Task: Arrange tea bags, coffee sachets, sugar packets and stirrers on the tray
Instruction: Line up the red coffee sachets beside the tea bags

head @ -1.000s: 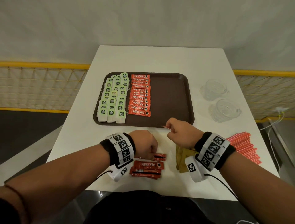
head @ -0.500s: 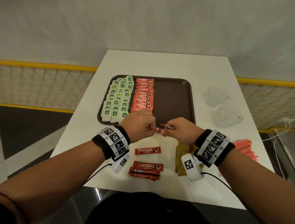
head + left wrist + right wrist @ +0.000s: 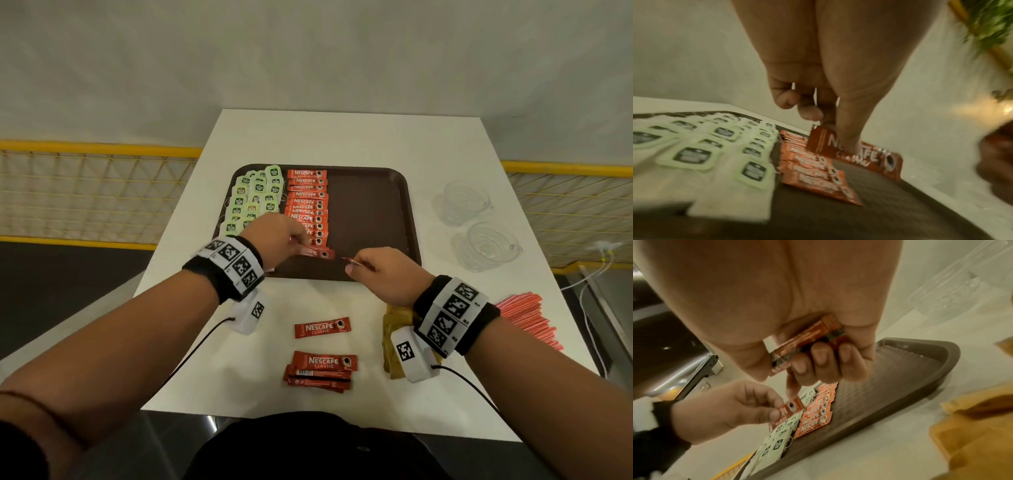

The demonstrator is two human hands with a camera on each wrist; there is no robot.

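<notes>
A brown tray [image 3: 373, 205] lies mid-table with green tea bags [image 3: 255, 197] in its left part and a column of red coffee sachets [image 3: 308, 202] beside them. My left hand [image 3: 284, 240] pinches one red coffee sachet [image 3: 317, 253] [image 3: 855, 154] low over the near end of that column. My right hand [image 3: 373, 270] hovers over the tray's front rim and grips a small stack of coffee sachets [image 3: 807, 339] in its curled fingers. Loose coffee sachets [image 3: 322, 328] and a small pile [image 3: 322, 371] lie on the table near me.
Brown sugar packets [image 3: 397, 329] lie under my right wrist. Red stirrers [image 3: 527, 318] lie at the table's right edge. Two clear glass cups [image 3: 466, 202] [image 3: 486, 245] stand right of the tray. The tray's right half is bare.
My left hand moved forward from the near pile with one sachet, now over the tray's sachet column. The right hand stayed near the tray's front rim. The camera view tilted.
</notes>
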